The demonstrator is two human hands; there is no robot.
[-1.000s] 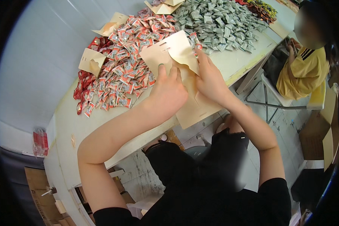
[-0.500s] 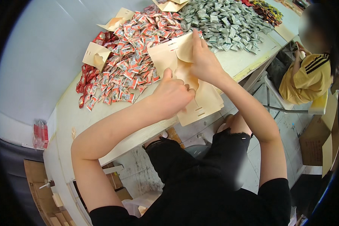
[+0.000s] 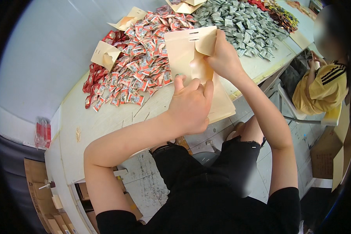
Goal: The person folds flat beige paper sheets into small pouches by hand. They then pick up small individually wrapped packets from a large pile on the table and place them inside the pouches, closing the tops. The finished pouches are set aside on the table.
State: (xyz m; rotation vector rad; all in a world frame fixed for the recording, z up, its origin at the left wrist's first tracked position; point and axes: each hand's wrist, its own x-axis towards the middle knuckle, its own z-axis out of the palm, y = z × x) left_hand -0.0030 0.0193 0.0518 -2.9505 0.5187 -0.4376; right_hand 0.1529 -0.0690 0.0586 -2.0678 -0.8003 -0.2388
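A cream paperboard sleeve (image 3: 180, 50), with slots near its top edge and a curved cutout in its front, is held up over the table's near edge. Its upper right edge is gripped by my right hand (image 3: 227, 56), thumb in front near the cutout. Lower down, my left hand (image 3: 191, 103) is bent against the sleeve, fingers at the bottom of the cutout; their tips are partly hidden. More cream sheets (image 3: 223, 102) hang below and behind the sleeve. Just beyond it lies a heap of small red-and-white packets (image 3: 144, 62).
Grey-green packets (image 3: 238, 27) are heaped on the white table (image 3: 117, 121) at the back right, dark red packets (image 3: 93, 80) at the left. Open cream sleeves (image 3: 105, 54) stand among them. A seated person in a yellow shirt (image 3: 319, 87) is at the right, near a cardboard box (image 3: 325, 156).
The sleeve has turned more upright and shifted slightly right. My left hand has rotated, its fingers now pointing up toward the cutout; the right hand keeps its grip. The whole view has shifted slightly.
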